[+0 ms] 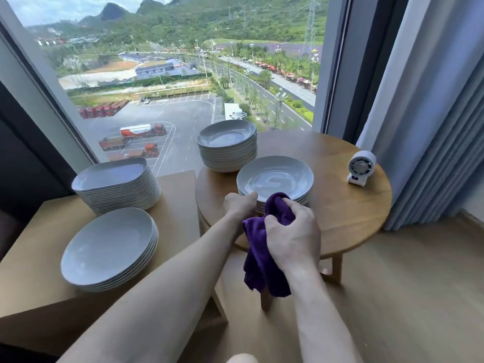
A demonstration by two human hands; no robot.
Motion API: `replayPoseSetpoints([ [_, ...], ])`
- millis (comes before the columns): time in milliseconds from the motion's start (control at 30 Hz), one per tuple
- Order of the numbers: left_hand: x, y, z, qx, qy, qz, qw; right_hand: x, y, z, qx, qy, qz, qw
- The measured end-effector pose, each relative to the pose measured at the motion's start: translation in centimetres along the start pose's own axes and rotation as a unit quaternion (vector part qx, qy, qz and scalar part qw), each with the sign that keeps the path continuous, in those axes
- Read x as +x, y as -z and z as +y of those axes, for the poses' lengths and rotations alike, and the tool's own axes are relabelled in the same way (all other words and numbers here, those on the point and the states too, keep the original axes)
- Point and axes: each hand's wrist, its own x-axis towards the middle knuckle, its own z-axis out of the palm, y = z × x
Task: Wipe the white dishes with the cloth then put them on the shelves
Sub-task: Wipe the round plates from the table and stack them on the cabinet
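A big window [183,74] fills the far wall, with a dark frame [358,74] at its right side. Daylight comes in through it. Outside are a car park [162,119] with red trucks [142,131], a road [288,85] lined with trees, and green hills [209,19]. A grey-blue curtain [432,100] hangs at the right. The floor [406,284] is light wood. A round wooden table [345,213] stands near the window, with a square table [180,205] just beside it on the left. A small white fan [361,167] stands on the round table.

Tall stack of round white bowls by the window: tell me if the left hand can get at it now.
Probably yes. The left hand grips the rim of the nearer white plate stack; the tall stack stands just behind it, top uncovered.
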Motion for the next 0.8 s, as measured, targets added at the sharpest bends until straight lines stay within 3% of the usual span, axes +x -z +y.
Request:
replayPoseSetpoints([
  [300, -0.9, 0.1, 2.3, -0.096, 0.041, -0.038, 0.994, 0.6, 0.3, -0.2, 0.012, -0.006, 0.007, 1.0],
  [500, -1.8, 1.4, 4.6, -0.101, 0.019, -0.045, 0.994, 0.7, 0.2, -0.5, 0.042, 0.015, -0.007, 0.999],
  [800, -1.7, 4.4, 4.6, -0.212, -0.002, -0.07, 0.975, 0.4, -0.1, -0.7, 0.016, 0.05, -0.029, 0.998],
])
